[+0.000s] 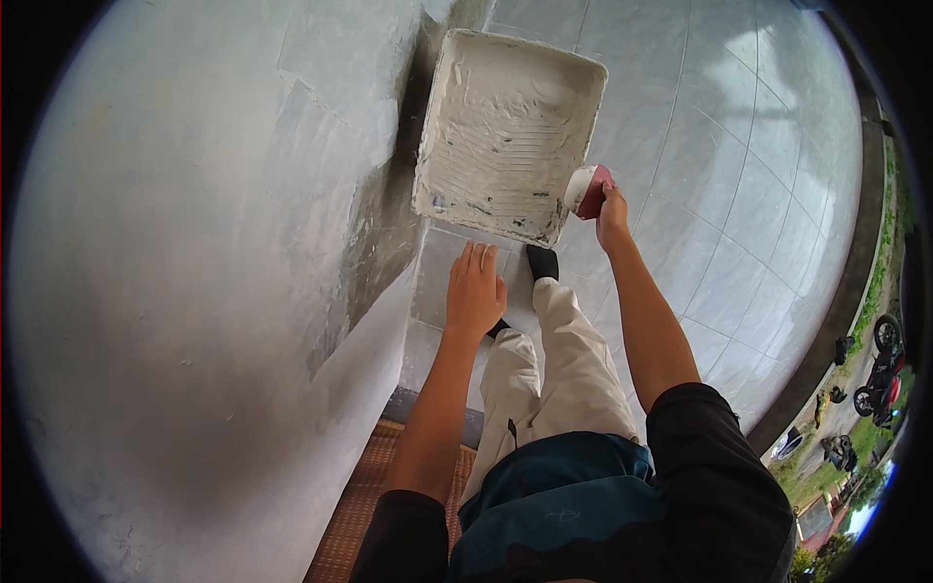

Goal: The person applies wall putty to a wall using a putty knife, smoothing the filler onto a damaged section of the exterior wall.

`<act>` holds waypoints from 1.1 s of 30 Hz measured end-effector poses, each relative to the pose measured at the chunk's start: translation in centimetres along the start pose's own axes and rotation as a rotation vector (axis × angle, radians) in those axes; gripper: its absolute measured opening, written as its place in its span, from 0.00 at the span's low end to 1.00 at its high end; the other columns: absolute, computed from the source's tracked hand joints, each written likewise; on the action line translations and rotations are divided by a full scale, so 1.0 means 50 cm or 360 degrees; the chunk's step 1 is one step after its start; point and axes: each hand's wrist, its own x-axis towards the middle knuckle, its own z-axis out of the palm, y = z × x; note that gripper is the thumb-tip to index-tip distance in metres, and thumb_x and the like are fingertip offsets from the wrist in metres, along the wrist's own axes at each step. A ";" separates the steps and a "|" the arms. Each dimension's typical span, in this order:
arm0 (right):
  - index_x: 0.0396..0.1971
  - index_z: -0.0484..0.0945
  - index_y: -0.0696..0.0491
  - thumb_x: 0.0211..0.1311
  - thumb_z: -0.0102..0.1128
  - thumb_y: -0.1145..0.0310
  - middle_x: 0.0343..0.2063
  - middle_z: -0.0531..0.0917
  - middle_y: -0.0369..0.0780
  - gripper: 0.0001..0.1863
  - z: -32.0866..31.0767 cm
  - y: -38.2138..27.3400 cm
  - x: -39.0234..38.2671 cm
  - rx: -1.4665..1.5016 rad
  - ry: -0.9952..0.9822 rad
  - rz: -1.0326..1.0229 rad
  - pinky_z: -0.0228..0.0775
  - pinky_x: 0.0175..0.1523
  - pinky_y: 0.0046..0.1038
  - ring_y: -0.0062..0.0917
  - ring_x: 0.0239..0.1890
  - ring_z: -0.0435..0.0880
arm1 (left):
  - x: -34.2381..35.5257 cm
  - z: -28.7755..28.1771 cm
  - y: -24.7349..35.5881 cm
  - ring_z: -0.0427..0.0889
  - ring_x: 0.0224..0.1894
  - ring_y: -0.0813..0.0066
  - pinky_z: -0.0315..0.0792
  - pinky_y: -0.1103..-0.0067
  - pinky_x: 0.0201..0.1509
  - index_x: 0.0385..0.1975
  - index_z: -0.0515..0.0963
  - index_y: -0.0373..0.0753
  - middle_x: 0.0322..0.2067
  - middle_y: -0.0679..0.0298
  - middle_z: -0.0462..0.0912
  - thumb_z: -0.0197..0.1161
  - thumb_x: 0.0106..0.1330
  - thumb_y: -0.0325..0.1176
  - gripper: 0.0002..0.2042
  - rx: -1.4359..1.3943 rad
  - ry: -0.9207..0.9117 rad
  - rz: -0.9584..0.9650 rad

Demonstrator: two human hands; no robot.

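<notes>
A large paint tray (515, 126), coated in thick off-white paint, stands beside the wall, with ridges across its middle. My right hand (611, 219) grips a wide, flat dark red tool (591, 192) at the tray's near right corner. The tool's other end is covered in whitish paint, so I cannot make out whether it is a brush or a scraper. Close to the tray's near edge, my left hand (475, 287) hovers with its fingers stretched out, holding nothing. Whether its fingertips touch the tray, I cannot tell.
On the left rises a grey wall (194, 272), with a rough, darker strip (379, 233) low down. Grey floor tiles (700, 175) stretch off to the right. A brown woven mat (364, 496) lies at lower left. Outside, beyond the floor's edge, stands a motorcycle (880, 384).
</notes>
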 end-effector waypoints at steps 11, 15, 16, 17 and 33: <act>0.54 0.69 0.57 0.74 0.34 0.64 0.52 0.77 0.41 0.19 0.028 0.028 0.009 0.0440 -0.0309 0.0281 0.63 0.59 0.32 0.28 0.53 0.74 | 0.008 0.009 -0.028 0.64 0.65 0.47 0.60 0.60 0.67 0.56 0.67 0.32 0.57 0.48 0.71 0.59 0.58 0.26 0.24 -0.0067 -0.0012 -0.0092; 0.52 0.69 0.58 0.74 0.36 0.64 0.52 0.76 0.41 0.17 0.011 0.033 0.026 0.0447 -0.0376 0.0309 0.62 0.60 0.33 0.28 0.53 0.74 | 0.018 0.013 -0.023 0.64 0.65 0.47 0.61 0.59 0.67 0.56 0.67 0.32 0.57 0.49 0.70 0.59 0.58 0.25 0.24 -0.0089 0.0015 -0.0088; 0.52 0.68 0.59 0.75 0.37 0.64 0.52 0.75 0.42 0.16 0.017 0.030 0.021 0.0482 -0.0385 0.0325 0.61 0.63 0.35 0.29 0.54 0.73 | 0.017 0.014 -0.025 0.64 0.65 0.47 0.61 0.59 0.67 0.56 0.67 0.32 0.56 0.49 0.70 0.59 0.58 0.25 0.24 -0.0085 0.0027 -0.0094; 0.52 0.68 0.59 0.75 0.37 0.64 0.52 0.75 0.42 0.16 0.023 0.028 0.015 0.0483 -0.0385 0.0330 0.61 0.63 0.35 0.29 0.54 0.73 | 0.017 0.014 -0.028 0.64 0.65 0.47 0.61 0.59 0.67 0.56 0.67 0.32 0.56 0.49 0.70 0.59 0.58 0.25 0.24 -0.0083 0.0024 -0.0098; 0.49 0.70 0.60 0.73 0.47 0.62 0.46 0.78 0.42 0.16 -0.102 0.091 0.028 0.0268 0.0308 0.0071 0.64 0.59 0.31 0.28 0.49 0.76 | 0.016 0.041 -0.018 0.65 0.64 0.46 0.61 0.59 0.66 0.56 0.66 0.32 0.56 0.48 0.70 0.58 0.58 0.25 0.23 -0.0121 0.0022 -0.0080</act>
